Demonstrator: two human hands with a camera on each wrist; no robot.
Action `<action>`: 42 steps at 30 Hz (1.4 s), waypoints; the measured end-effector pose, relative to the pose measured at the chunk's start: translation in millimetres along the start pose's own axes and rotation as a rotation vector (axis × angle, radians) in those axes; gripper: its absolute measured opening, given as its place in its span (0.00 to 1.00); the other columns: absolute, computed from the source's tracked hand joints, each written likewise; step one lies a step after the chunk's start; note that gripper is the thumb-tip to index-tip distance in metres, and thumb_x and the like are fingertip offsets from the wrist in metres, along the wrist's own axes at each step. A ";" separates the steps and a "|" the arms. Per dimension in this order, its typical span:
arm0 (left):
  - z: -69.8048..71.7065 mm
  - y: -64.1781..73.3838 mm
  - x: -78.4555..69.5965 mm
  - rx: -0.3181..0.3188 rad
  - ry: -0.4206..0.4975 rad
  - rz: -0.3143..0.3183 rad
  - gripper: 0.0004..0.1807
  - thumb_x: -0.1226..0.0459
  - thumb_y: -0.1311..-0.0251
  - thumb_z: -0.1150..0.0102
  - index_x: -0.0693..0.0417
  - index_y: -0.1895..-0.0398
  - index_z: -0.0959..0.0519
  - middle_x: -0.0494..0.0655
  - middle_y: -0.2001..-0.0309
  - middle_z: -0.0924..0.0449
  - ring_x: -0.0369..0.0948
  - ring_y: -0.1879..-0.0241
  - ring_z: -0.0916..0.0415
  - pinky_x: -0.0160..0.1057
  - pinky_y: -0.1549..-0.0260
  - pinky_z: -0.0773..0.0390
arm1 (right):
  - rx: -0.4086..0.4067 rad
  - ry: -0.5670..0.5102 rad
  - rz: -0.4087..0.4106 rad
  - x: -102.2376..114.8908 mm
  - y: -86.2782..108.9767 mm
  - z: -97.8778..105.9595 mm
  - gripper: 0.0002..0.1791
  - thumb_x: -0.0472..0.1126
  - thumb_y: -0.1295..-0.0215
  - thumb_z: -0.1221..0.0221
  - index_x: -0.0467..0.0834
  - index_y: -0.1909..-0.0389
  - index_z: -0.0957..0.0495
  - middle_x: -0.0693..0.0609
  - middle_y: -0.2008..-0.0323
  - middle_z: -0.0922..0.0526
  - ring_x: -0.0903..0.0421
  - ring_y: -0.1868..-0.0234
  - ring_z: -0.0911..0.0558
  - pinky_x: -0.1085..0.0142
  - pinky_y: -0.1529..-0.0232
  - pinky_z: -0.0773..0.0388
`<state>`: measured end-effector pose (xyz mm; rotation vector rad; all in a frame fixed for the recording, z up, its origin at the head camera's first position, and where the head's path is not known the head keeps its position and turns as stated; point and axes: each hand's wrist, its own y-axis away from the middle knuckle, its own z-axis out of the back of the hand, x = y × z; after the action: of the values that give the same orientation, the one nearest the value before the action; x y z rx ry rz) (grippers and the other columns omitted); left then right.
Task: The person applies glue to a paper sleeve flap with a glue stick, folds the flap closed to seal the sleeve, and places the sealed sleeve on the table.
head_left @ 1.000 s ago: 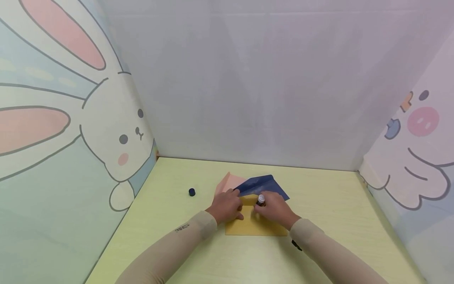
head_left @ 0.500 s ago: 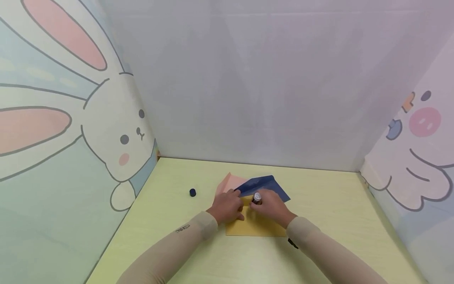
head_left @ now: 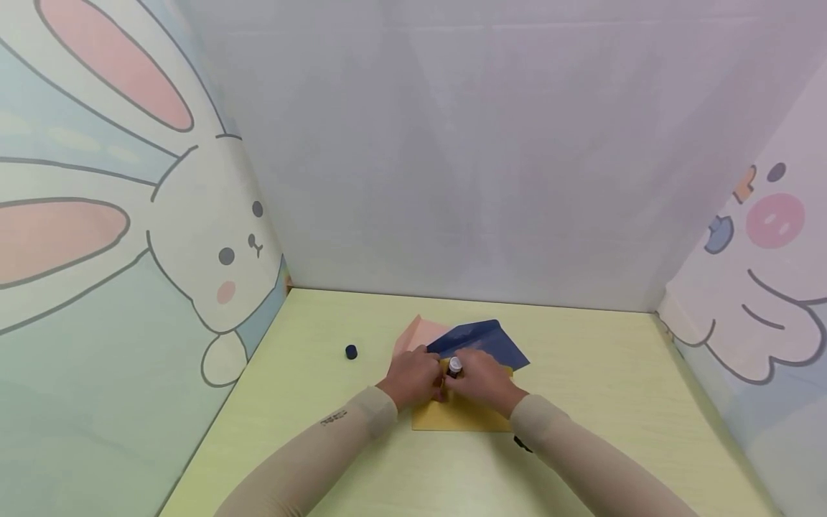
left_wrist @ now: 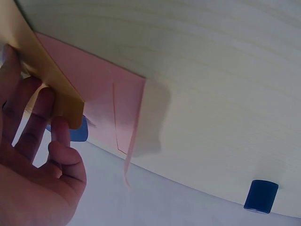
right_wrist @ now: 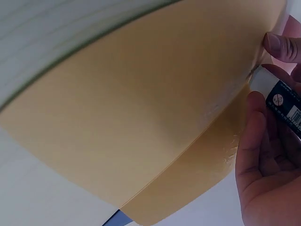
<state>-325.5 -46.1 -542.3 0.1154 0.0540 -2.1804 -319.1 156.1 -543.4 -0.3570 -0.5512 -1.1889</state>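
Observation:
In the head view my right hand [head_left: 481, 377] grips a glue stick [head_left: 455, 367] with a dark label. In the right wrist view the glue stick [right_wrist: 284, 101] has its pale end at the crease of a yellow envelope [right_wrist: 136, 94]. Glossy marks show on the raised flap [right_wrist: 197, 157]. My left hand [head_left: 413, 377] rests on the left side of the yellow envelope [head_left: 461, 418], its thumb close to the glue stick. The left wrist view shows my left hand [left_wrist: 37, 160] with its fingertips against the envelope's edge and flap.
Behind the hands lie a pink envelope [head_left: 423, 332] and a dark blue envelope [head_left: 484, 341], both with raised flaps, partly overlapped by the yellow one. A dark blue cap [head_left: 351, 352] stands to the left on the pale table [head_left: 310, 402].
My right hand has moved left along the yellow envelope with the glue stick, up close to the left hand. The left hand has stayed almost in place.

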 end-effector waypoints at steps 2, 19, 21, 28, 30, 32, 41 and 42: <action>0.2 0.1 0.2 -0.002 0.007 -0.002 0.15 0.40 0.35 0.13 0.37 0.66 0.05 0.33 0.64 0.15 0.37 0.63 0.31 0.34 0.63 0.33 | 0.003 0.004 -0.003 0.9 0.0 -0.7 0.17 0.43 0.26 0.23 0.49 0.68 0.22 0.55 0.71 0.22 0.57 0.68 0.22 0.65 0.65 0.28; -1.1 0.5 1.5 -0.021 -0.017 -0.024 0.19 0.38 0.37 0.13 0.39 0.64 0.04 0.32 0.61 0.11 0.36 0.64 0.31 0.32 0.66 0.33 | -0.009 0.007 -0.038 -1.0 5.2 2.1 0.15 0.42 0.27 0.23 0.48 0.67 0.21 0.53 0.70 0.22 0.55 0.68 0.22 0.63 0.64 0.27; -1.6 0.9 2.1 -0.025 -0.032 -0.027 0.20 0.37 0.39 0.13 0.39 0.64 0.04 0.32 0.61 0.11 0.36 0.65 0.31 0.32 0.66 0.33 | -0.014 0.010 -0.040 -1.7 5.6 2.9 0.15 0.41 0.27 0.23 0.48 0.67 0.21 0.53 0.71 0.22 0.55 0.68 0.22 0.63 0.64 0.27; -0.5 2.0 1.6 -0.018 -0.044 -0.016 0.21 0.36 0.39 0.13 0.38 0.64 0.04 0.32 0.62 0.13 0.36 0.65 0.32 0.33 0.68 0.33 | -0.006 0.011 -0.068 -4.7 6.9 5.5 0.14 0.43 0.26 0.23 0.49 0.65 0.21 0.53 0.70 0.22 0.55 0.67 0.22 0.62 0.64 0.26; -0.1 2.2 1.3 -0.014 -0.048 -0.012 0.20 0.36 0.39 0.13 0.38 0.65 0.05 0.32 0.63 0.14 0.36 0.65 0.32 0.34 0.68 0.32 | -0.007 0.010 -0.067 -5.8 7.4 6.5 0.14 0.43 0.26 0.23 0.49 0.65 0.21 0.53 0.69 0.22 0.55 0.67 0.22 0.62 0.64 0.26; -0.1 2.2 1.2 -0.011 -0.053 -0.010 0.20 0.36 0.39 0.13 0.38 0.65 0.05 0.32 0.63 0.14 0.36 0.65 0.32 0.34 0.68 0.32 | -0.009 0.007 -0.065 -7.0 7.8 7.6 0.14 0.43 0.26 0.23 0.48 0.64 0.21 0.53 0.69 0.22 0.55 0.68 0.22 0.61 0.64 0.26; -0.1 3.3 1.0 -0.011 -0.050 -0.010 0.21 0.36 0.39 0.12 0.39 0.67 0.07 0.32 0.63 0.14 0.36 0.64 0.32 0.34 0.66 0.31 | -0.017 0.005 -0.060 -13.2 9.9 7.8 0.14 0.43 0.26 0.23 0.49 0.63 0.21 0.53 0.69 0.21 0.56 0.68 0.22 0.62 0.63 0.26; 0.0 3.7 0.9 -0.010 -0.049 -0.010 0.21 0.36 0.39 0.12 0.39 0.67 0.07 0.32 0.63 0.14 0.36 0.64 0.32 0.34 0.66 0.31 | -0.021 0.004 -0.058 -13.7 10.0 7.9 0.13 0.42 0.27 0.23 0.49 0.62 0.20 0.53 0.69 0.21 0.56 0.68 0.22 0.62 0.63 0.26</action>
<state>-323.1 -48.9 -542.4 0.0561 0.0375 -2.1917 -315.0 174.4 -544.7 -0.3580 -0.5490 -1.2516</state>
